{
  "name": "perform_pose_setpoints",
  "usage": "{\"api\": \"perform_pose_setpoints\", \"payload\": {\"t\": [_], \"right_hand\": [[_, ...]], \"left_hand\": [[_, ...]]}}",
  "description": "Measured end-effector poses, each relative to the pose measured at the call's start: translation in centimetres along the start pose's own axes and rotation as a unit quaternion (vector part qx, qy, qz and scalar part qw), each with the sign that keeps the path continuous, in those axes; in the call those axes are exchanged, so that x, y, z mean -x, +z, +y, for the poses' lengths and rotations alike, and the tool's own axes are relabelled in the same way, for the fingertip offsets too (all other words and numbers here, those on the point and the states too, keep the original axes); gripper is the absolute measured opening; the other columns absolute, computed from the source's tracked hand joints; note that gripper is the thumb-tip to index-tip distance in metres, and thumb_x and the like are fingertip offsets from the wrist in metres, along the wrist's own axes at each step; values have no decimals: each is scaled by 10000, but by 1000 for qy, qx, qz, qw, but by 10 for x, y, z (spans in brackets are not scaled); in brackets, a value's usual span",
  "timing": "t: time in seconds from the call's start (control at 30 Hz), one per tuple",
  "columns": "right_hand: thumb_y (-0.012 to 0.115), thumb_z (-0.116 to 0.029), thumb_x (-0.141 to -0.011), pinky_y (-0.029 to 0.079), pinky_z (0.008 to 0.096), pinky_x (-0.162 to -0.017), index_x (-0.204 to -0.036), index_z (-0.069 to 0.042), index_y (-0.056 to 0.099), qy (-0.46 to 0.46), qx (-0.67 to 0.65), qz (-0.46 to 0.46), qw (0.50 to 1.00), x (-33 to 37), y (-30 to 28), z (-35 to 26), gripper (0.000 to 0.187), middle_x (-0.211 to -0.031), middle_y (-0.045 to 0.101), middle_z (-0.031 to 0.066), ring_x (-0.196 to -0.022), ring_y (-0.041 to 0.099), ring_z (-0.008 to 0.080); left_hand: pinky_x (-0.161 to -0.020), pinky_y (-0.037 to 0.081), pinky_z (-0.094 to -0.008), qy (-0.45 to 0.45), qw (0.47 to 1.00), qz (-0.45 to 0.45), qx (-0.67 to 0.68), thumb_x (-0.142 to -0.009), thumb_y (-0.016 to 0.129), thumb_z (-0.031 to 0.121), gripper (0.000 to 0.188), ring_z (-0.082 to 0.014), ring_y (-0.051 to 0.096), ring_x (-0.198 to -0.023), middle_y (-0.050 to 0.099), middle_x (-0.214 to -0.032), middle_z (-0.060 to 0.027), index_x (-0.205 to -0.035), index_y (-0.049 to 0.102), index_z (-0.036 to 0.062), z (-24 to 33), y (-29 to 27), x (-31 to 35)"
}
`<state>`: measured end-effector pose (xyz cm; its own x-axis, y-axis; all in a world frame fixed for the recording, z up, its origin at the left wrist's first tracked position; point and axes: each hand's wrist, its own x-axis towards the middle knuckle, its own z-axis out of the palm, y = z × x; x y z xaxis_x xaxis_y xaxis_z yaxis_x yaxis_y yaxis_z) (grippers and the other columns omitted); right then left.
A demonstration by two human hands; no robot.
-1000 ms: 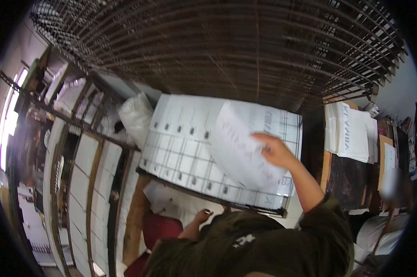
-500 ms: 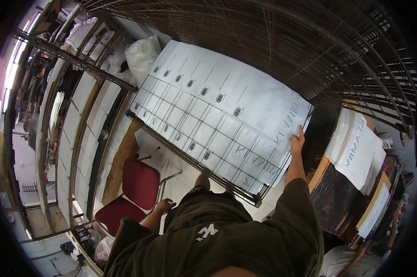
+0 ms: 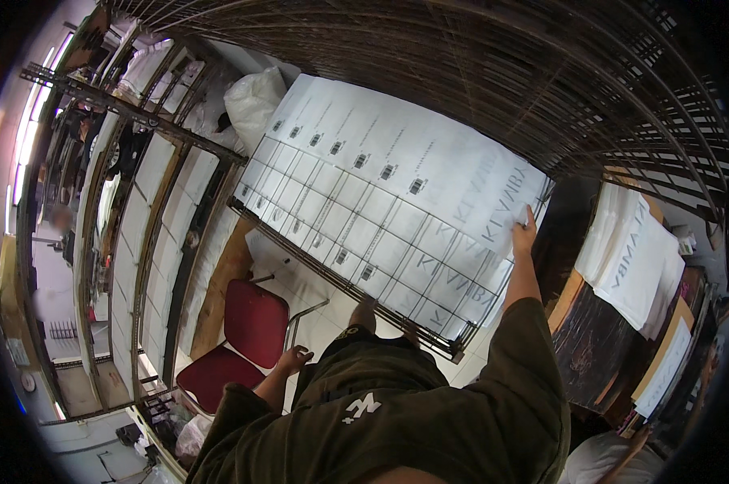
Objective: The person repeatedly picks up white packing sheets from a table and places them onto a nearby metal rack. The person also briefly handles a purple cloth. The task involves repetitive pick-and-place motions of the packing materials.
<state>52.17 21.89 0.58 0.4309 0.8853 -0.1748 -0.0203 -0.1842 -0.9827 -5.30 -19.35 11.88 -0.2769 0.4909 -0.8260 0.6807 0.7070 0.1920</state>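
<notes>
A wide wire drying rack (image 3: 324, 260) stands in front of me, with flat white printed sheets (image 3: 364, 121) lying on its tiers. The top wire tier covers only the nearer sheets. My right hand (image 3: 525, 231) is at the right end of the rack, over the edge of a sheet with large dark lettering. Its index finger is stretched out, the others partly curled, and I see nothing gripped in it. Down by my left side, my left hand (image 3: 297, 358) hangs beside the red chair (image 3: 256, 315). Its fingers are loosely bent and apart, holding nothing.
Raised wire tiers (image 3: 493, 73) arch over the rack's far side. To the right, a stack of white printed bags (image 3: 635, 250) lies on a dark wooden cabinet (image 3: 594, 343). Tall shelving (image 3: 143, 266) lines the left, with a white sack (image 3: 256, 101) behind it.
My right hand has slid slightly farther away along the right edge of the sheets. My left hand stays by my side. The whole view has shifted a little.
</notes>
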Motion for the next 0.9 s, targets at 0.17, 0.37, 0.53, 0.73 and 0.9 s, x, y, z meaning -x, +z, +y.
{"api": "perform_pose_setpoints", "payload": {"t": [0.17,0.37,0.53,0.73,0.9], "right_hand": [[427,149,-653,433,208,-650,-1303,-63,412,-42,15,-12,999,-12,-2,17,684,-1174,531,123,-830,559,142],[480,124,-667,418,271,-797,-1288,-56,414,-124,99,44,986,-11,-3,19,650,-1194,496,148,-1000,515,214],[595,-2,-660,365,385,-953,-1224,-41,458,-164,293,114,935,45,4,-8,582,-1105,521,196,-1111,457,353],[552,18,-720,472,281,-673,-1181,-71,508,-71,157,6,985,167,-23,7,472,-873,607,93,-785,586,183],[528,45,-756,460,249,-653,-1180,-40,495,-71,137,15,988,227,-65,-15,433,-791,599,59,-711,564,117]], "left_hand": [[-755,480,-359,16,1000,3,-12,-772,585,488,563,-275,624,-869,647,-912,-162,-1099,552,31,12,-6,10],[-752,481,-353,1,1000,11,4,-761,605,488,586,-273,626,-860,643,-917,-167,-1093,551,8,-2,-5,-1],[-779,473,-370,9,1000,-14,-6,-744,610,512,596,-297,609,-895,639,-932,-156,-1109,550,45,1,11,-18],[-757,469,-350,208,976,-30,-60,-782,626,412,459,-253,603,-863,633,-949,-144,-1027,597,25,133,-41,-38],[-789,465,-312,607,723,-296,145,-740,698,215,305,-177,587,-868,631,-887,-84,-952,612,12,326,-166,152]]}}
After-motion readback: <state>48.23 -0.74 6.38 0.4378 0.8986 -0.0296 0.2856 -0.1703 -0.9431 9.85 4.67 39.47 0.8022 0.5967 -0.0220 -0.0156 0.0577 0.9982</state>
